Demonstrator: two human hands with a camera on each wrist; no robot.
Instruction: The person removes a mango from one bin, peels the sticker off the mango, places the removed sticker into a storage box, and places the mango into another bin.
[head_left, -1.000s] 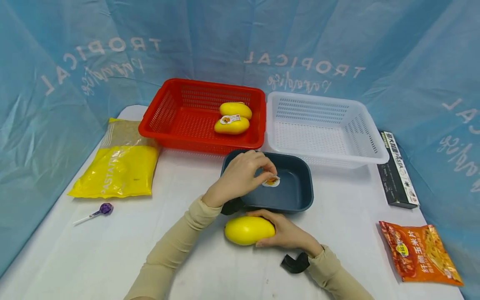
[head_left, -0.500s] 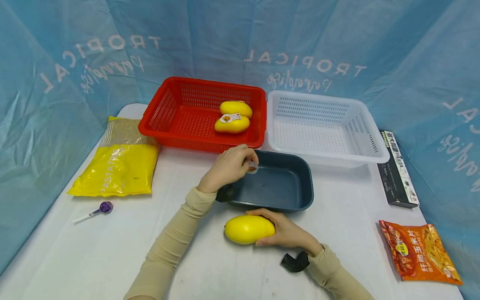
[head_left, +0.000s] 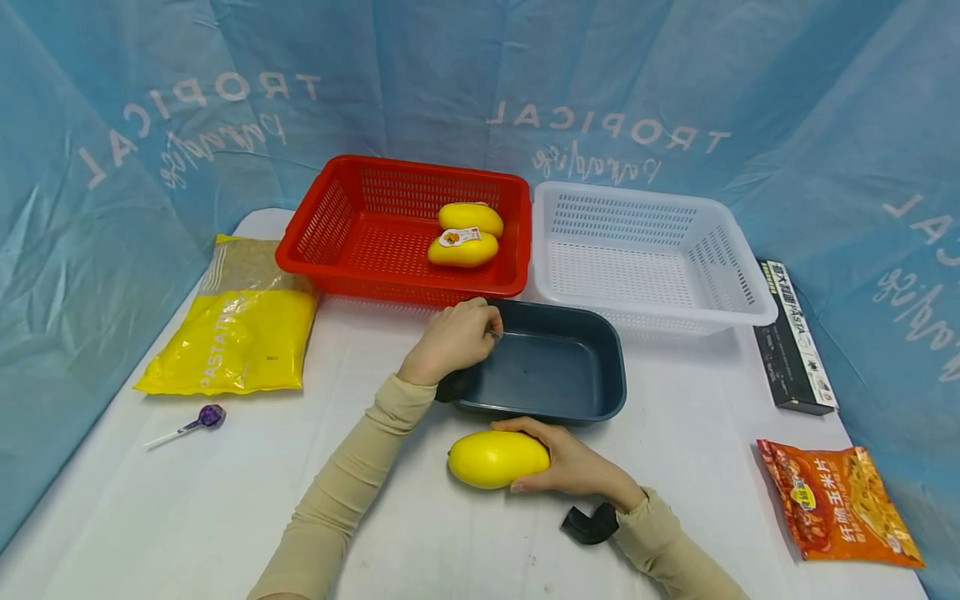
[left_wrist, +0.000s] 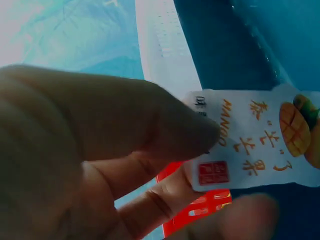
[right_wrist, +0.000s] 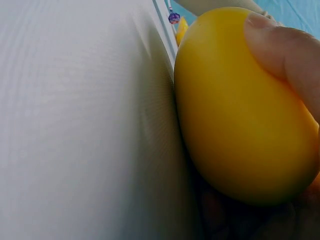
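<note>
On the white table [head_left: 150,517], seen from the head camera, the right hand [head_left: 573,467] curls around one end of a yellow mango [head_left: 498,458] that lies just in front of the dark blue tray [head_left: 600,400]. The left hand [head_left: 453,340] sits at the tray's back left corner with its fingers curled; the sticker it pinches is almost hidden there. Behind the tray a red basket [head_left: 322,233] holds two more mangoes [head_left: 467,235], and a white basket [head_left: 742,283] stands beside it.

From the left wrist, the thumb and fingers [left_wrist: 150,125] pinch a white sticker [left_wrist: 250,137] printed with Chinese characters, the word MANGO and a cut mango picture; the sticker hangs over the tray's dark inside.

From the right wrist, the mango [right_wrist: 240,110] rests on the table, with a fingertip [right_wrist: 285,45] pressed against its upper side.
</note>
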